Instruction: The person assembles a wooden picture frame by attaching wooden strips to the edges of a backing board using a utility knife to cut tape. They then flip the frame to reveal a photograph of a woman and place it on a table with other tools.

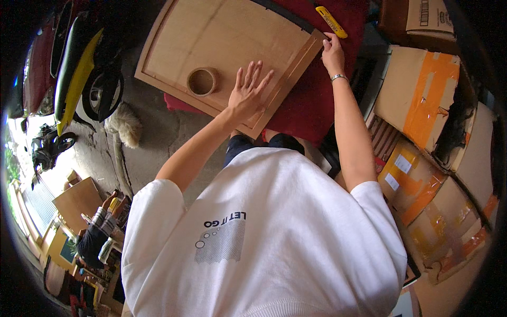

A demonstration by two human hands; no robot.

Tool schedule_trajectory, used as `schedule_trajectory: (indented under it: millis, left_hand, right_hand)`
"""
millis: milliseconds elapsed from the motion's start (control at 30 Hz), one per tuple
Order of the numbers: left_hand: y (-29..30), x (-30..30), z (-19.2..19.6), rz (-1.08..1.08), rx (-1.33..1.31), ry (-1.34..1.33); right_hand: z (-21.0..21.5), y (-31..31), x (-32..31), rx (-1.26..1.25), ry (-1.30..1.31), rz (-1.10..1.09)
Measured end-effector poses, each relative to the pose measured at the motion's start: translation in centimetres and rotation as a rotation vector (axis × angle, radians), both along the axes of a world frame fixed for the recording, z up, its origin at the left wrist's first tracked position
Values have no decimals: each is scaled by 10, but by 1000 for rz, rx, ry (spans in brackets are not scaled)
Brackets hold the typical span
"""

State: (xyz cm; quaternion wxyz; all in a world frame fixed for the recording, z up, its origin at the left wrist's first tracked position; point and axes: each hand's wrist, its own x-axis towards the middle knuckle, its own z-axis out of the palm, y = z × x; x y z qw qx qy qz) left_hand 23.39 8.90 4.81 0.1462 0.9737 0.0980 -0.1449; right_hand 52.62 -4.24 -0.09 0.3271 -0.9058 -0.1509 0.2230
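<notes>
- Wooden panel [243, 37], a framed board, lies beneath the left hand and reaches to the right hand; I see it slanting away from the wearer, on top of a red cloth [311, 113].
- Left hand [251, 92]: I see it palm down on the panel's near part, fingers straight and spread wide, nothing grasped.
- Right hand [334, 57]: it is at the panel's right-hand corner, fingers partly curled, thumb and forefinger at the edge. I cannot tell whether they pinch the corner or only touch it.
- Brown tape roll [202, 82]: it rests on the panel, left of the left hand and apart from it.
- Yellow cutter [331, 22]: I find it on the cloth just outside the panel's right-hand corner, near the right hand.
- Panel's far end: cut off by my upper picture edge. A dark strip [288, 16] along its far right side is hard for me to make out.
- Hidden from me: the left palm, the panel's underside, and most of the cloth beneath the panel.
- Cardboard boxes [417, 98] are stacked well right of the panel.
</notes>
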Motion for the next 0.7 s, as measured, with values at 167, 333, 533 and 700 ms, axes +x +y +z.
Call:
schedule_trajectory:
  millis: [167, 333, 533, 700]
  left_hand:
    - [-7, -37, 6, -58, 39, 134]
    - [-12, -39, 21, -91, 82, 240]
    - [-1, -39, 3, 16, -111, 92]
    - [-1, -49, 15, 258, -248, 15]
  right_hand:
    - [6, 3, -4, -20, -54, 32]
    - [0, 0, -3, -67, -120, 61]
    - [8, 8, -32, -61, -138, -125]
    - [15, 2, -164, -85, -170, -220]
